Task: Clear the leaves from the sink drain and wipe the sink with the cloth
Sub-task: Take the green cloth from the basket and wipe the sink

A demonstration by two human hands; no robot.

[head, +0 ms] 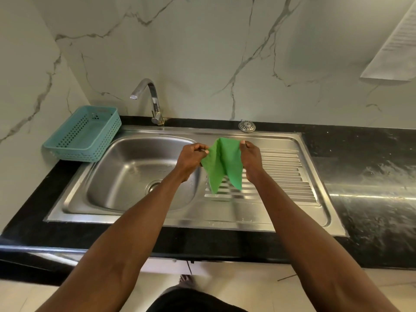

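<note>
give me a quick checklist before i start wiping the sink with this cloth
1. Cloth held: ok, the left hand and right hand each pinch a top corner of the green cloth.
2. Cloth spread out: not ok, it hangs creased in the middle.
3. Cloth over the basin: not ok, it hangs over the ribbed drainboard.
4. Drain clear of leaves: cannot tell, the left forearm covers part.
5. Faucet off: ok, no water seen running.
</note>
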